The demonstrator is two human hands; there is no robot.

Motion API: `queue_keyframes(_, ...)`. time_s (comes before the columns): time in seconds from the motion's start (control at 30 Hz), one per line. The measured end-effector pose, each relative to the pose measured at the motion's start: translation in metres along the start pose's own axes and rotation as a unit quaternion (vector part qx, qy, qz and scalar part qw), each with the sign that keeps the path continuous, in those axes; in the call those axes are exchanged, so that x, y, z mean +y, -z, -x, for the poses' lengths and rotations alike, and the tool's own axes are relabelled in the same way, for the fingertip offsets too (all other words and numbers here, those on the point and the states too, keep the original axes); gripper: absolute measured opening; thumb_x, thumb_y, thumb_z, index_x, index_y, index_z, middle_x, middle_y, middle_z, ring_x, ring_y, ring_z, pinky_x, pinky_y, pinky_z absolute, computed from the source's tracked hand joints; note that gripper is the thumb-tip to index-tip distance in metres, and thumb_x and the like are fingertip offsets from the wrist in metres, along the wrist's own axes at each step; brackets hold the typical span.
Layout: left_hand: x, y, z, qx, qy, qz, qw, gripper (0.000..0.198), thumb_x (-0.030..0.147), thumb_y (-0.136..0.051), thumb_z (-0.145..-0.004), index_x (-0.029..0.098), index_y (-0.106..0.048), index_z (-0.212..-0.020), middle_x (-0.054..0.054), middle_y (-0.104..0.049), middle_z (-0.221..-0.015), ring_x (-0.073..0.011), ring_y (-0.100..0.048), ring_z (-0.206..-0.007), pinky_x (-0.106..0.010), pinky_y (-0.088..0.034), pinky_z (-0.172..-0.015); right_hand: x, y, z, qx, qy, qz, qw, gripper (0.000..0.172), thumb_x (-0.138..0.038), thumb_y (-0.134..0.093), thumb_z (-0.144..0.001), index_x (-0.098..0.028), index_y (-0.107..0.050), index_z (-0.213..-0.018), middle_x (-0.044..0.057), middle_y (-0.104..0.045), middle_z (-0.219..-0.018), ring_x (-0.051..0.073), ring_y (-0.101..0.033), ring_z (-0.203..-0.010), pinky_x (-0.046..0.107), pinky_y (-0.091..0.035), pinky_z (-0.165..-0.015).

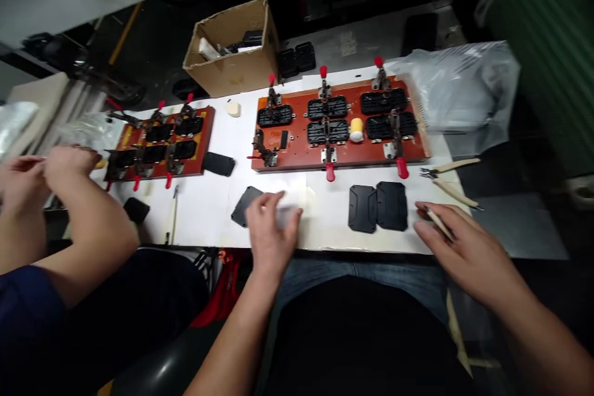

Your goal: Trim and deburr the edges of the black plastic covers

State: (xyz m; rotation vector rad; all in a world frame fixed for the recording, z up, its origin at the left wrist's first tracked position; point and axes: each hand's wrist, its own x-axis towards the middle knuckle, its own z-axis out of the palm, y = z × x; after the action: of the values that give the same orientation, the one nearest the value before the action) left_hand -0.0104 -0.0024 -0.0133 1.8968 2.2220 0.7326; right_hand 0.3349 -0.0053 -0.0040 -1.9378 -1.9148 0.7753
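Observation:
My left hand has its fingers apart and holds nothing. Just beyond its fingertips lies a black plastic cover plate, partly behind the hand. In my right hand is a slim pale-handled tool, its tip too small to make out. Left of that hand, two black cover plates lie side by side on the white sheet. Farther back stands a reddish-brown fixture board with red-tipped toggle clamps and several black ribbed parts on it. A white and yellow cylinder sits between them.
Cream-handled pliers lie at the right, below a plastic bag. A cardboard box stands at the back. A co-worker's hands are at left by a second fixture board; another slim tool lies nearby.

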Motion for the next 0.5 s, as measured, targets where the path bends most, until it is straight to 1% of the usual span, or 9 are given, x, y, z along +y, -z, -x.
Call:
queue_keyframes(0.03, -0.021, 0.01, -0.003, 0.018, 0.026, -0.058, 0.998, 0.057, 0.046, -0.072, -0.094, 0.019, -0.059, -0.142, -0.02, -0.057, -0.145, -0.0371, -0.054, -0.136, -0.054, -0.043, -0.117, 0.001, 0.0, 0.004, -0.006, -0.005, -0.015, 1.0, 0.045, -0.059, -0.055, -0.102, -0.029, -0.065, -0.133, 0.007, -0.068, -0.138, 0.029, -0.073, -0.104, 0.036, -0.059, -0.072)
queue_keyframes(0.1, -0.057, 0.028, -0.013, -0.027, 0.084, -0.139, 0.986, 0.074, 0.05, -0.074, -0.091, 0.014, -0.052, -0.152, -0.024, -0.051, -0.153, -0.0453, -0.047, -0.142, -0.063, -0.04, -0.118, -0.003, -0.001, 0.009, -0.017, -0.004, -0.046, 0.999, 0.042, -0.058, -0.056, -0.101, -0.03, -0.068, -0.131, 0.007, -0.07, -0.136, 0.031, -0.072, -0.112, 0.036, -0.06, -0.073)
queue_keyframes(0.17, -0.078, 0.042, -0.025, -0.108, 0.106, -0.16, 0.975, 0.08, 0.052, -0.074, -0.09, 0.015, -0.048, -0.156, -0.022, -0.058, -0.145, -0.0451, -0.055, -0.136, -0.062, -0.046, -0.113, -0.011, -0.002, 0.01, -0.031, 0.008, -0.078, 0.996, 0.043, -0.057, -0.053, -0.104, -0.031, -0.066, -0.135, 0.006, -0.072, -0.133, 0.032, -0.071, -0.117, 0.04, -0.061, -0.086)
queue_keyframes(0.2, -0.08, 0.047, -0.029, -0.136, 0.102, -0.154, 0.973, 0.079, 0.052, -0.074, -0.09, 0.017, -0.048, -0.156, -0.02, -0.062, -0.14, -0.043, -0.059, -0.131, -0.06, -0.049, -0.111, -0.017, -0.002, 0.009, -0.04, 0.015, -0.091, 0.995, 0.044, -0.055, -0.049, -0.106, -0.032, -0.063, -0.14, 0.005, -0.073, -0.13, 0.031, -0.07, -0.118, 0.043, -0.06, -0.092)
queue_keyframes(0.27, -0.071, 0.056, -0.033, -0.164, 0.076, -0.102, 0.978, 0.076, 0.048, -0.074, -0.09, 0.022, -0.047, -0.157, -0.015, -0.064, -0.136, -0.0373, -0.064, -0.126, -0.056, -0.053, -0.109, -0.031, -0.002, 0.007, -0.057, 0.045, -0.109, 0.991, 0.044, -0.051, -0.043, -0.11, -0.034, -0.058, -0.147, 0.004, -0.074, -0.127, 0.028, -0.071, -0.117, 0.044, -0.059, -0.098)
queue_keyframes(0.33, -0.047, 0.062, -0.027, -0.186, 0.04, 0.03, 0.981, 0.069, 0.039, -0.075, -0.09, 0.028, -0.05, -0.154, -0.01, -0.062, -0.14, -0.0309, -0.064, -0.127, -0.05, -0.053, -0.113, -0.047, 0.0, 0.006, -0.079, 0.112, -0.125, 0.983, 0.042, -0.044, -0.046, -0.11, -0.036, -0.058, -0.15, 0.004, -0.074, -0.126, 0.025, -0.072, -0.113, 0.038, -0.06, -0.095)
queue_keyframes(0.37, -0.033, 0.065, -0.021, -0.2, 0.025, 0.118, 0.972, 0.065, 0.033, -0.074, -0.09, 0.031, -0.052, -0.151, -0.008, -0.059, -0.142, -0.0281, -0.063, -0.13, -0.047, -0.052, -0.115, -0.055, 0.002, 0.005, -0.089, 0.156, -0.136, 0.974, 0.041, -0.039, -0.05, -0.109, -0.036, -0.059, -0.149, 0.003, -0.074, -0.126, 0.023, -0.073, -0.111, 0.034, -0.06, -0.093)
queue_keyframes(0.43, -0.005, 0.068, -0.006, -0.232, 0.017, 0.278, 0.932, 0.059, 0.022, -0.072, -0.091, 0.035, -0.056, -0.146, -0.006, -0.053, -0.148, -0.025, -0.056, -0.14, -0.042, -0.049, -0.119, -0.072, 0.004, 0.006, -0.113, 0.245, -0.162, 0.949, 0.042, -0.029, -0.056, -0.107, -0.034, -0.06, -0.149, 0.003, -0.075, -0.125, 0.021, -0.074, -0.108, 0.03, -0.06, -0.089)
queue_keyframes(0.5, 0.017, 0.069, 0.007, -0.259, 0.031, 0.37, 0.892, 0.058, 0.016, -0.07, -0.091, 0.037, -0.058, -0.143, -0.006, -0.049, -0.152, -0.0253, -0.05, -0.146, -0.041, -0.05, -0.118, -0.088, 0.006, 0.006, -0.133, 0.308, -0.191, 0.923, 0.045, -0.021, -0.059, -0.105, -0.032, -0.06, -0.149, 0.003, -0.077, -0.12, 0.02, -0.074, -0.104, 0.03, -0.06, -0.088)
